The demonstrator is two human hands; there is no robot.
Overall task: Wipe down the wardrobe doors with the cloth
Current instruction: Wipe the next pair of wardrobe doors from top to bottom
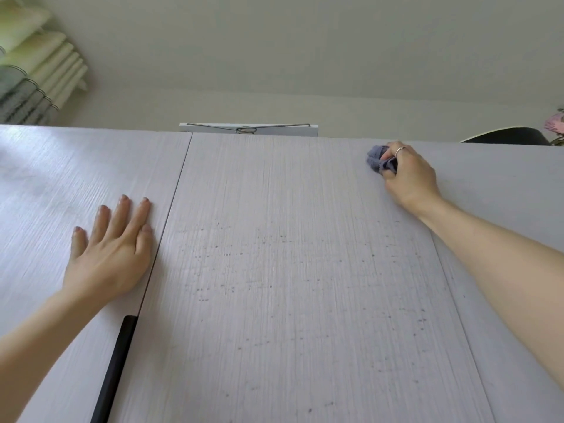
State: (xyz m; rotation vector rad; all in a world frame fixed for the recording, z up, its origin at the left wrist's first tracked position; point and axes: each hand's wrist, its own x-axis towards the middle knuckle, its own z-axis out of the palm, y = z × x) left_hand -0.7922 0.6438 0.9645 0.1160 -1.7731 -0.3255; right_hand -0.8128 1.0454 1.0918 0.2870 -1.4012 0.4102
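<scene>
near door top, right hand [407, 175] hiding most of bunched cloth [374, 160]

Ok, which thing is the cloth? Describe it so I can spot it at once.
Start from the pale middle wardrobe door and follow it up to its top right corner. There the right hand, wearing a ring, grips the cloth: a small bunched blue-grey wad, the only dark soft thing on the white panels.

Above you a plain pale ceiling [274, 50] fills the upper frame. Folded bedding [36, 65] is stacked at upper left, a dark rounded object [506, 136] sits at right, daylight falls softly.
</scene>
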